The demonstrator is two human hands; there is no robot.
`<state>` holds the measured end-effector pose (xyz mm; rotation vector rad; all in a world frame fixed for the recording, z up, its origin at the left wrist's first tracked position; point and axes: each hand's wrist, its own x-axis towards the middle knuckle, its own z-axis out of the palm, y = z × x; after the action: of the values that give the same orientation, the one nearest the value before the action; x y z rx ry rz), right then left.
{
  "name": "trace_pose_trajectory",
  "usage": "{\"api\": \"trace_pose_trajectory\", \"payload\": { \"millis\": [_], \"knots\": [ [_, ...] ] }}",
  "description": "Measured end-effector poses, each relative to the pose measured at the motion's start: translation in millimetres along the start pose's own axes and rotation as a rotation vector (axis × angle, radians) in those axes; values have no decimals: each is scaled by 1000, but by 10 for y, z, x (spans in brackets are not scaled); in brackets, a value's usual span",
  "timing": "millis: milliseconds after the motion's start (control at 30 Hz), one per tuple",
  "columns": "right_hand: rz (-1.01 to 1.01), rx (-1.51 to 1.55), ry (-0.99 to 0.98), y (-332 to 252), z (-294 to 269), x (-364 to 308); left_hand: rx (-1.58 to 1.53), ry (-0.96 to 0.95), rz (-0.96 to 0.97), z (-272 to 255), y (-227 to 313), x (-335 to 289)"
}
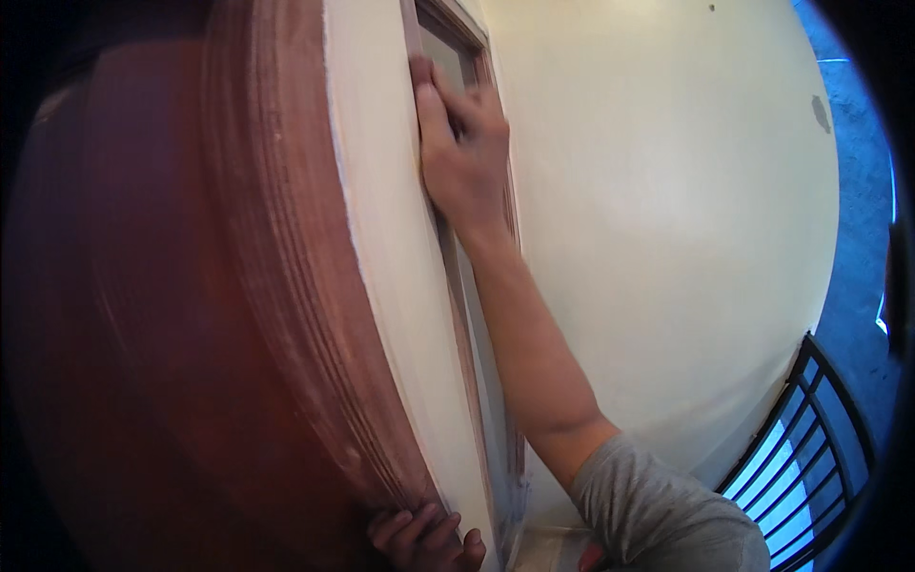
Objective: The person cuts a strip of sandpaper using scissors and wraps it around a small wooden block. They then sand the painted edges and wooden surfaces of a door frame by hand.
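Ref: grooved brown trim (300, 238). Left hand (424, 539) at its lower end, curled. Right hand (464, 143) high, right of it, blurred, grip unclear. Cream wall (667, 210) farther right.

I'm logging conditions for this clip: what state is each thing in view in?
Right hand: raised, fingers curled, slightly blurred; anything in its grip cannot be told.
Left hand: low at the trim, fingers bent; grip unclear.
Trim: dull, with paler streaks.
Panel: darker than the trim.
Wall: cream, with one grey patch.
Sleeve: creased.
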<state>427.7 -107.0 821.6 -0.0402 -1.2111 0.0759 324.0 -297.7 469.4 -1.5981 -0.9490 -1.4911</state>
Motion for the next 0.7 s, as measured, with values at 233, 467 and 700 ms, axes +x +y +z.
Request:
{"api": "trace_pose_trajectory", "payload": {
  "millis": [233,467,700],
  "knots": [
    [-48,-271,-141,-158,-1163,-2373,78,29,-64,-258,362,-144],
    [-74,-144,35,-278,-364,-1026,105,-29,-134,-493,469,-169],
    [-17,-185,-149,-249,-1106,-2093,-7,-48,-152,-485,480,-318]
  ]
}}
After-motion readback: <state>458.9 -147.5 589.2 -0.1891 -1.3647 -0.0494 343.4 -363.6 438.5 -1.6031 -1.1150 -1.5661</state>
